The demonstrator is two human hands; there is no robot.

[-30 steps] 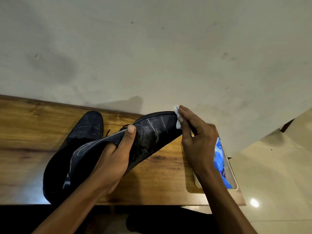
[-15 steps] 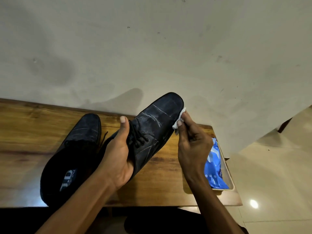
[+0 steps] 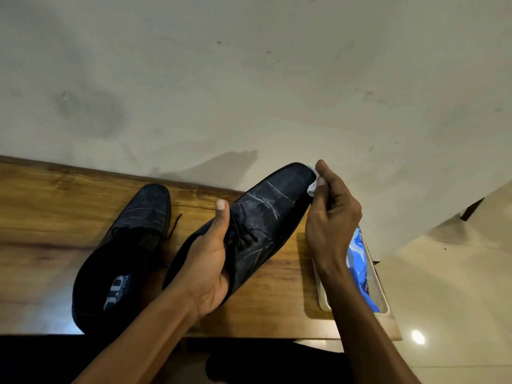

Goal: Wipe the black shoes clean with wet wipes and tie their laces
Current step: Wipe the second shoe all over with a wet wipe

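Note:
My left hand [image 3: 209,261] grips a black lace-up shoe [image 3: 273,206] around its middle, holding it tilted above the wooden table with the toe pointing away to the right. White streaks run across its toe. My right hand [image 3: 329,217] pinches a small white wet wipe [image 3: 312,187] against the toe's right edge. The second black shoe [image 3: 122,250] lies on the table to the left, its opening towards me and a loose lace trailing from it.
A blue wet-wipe pack [image 3: 360,261] lies in a pale tray [image 3: 383,297] at the right end of the wooden table [image 3: 41,217]. A stained white wall rises directly behind the table. Pale tiled floor [image 3: 457,300] lies to the right.
The held shoe has turned so its top and laces face me. My right hand moved the wipe down the toe's side, then back up to the tip.

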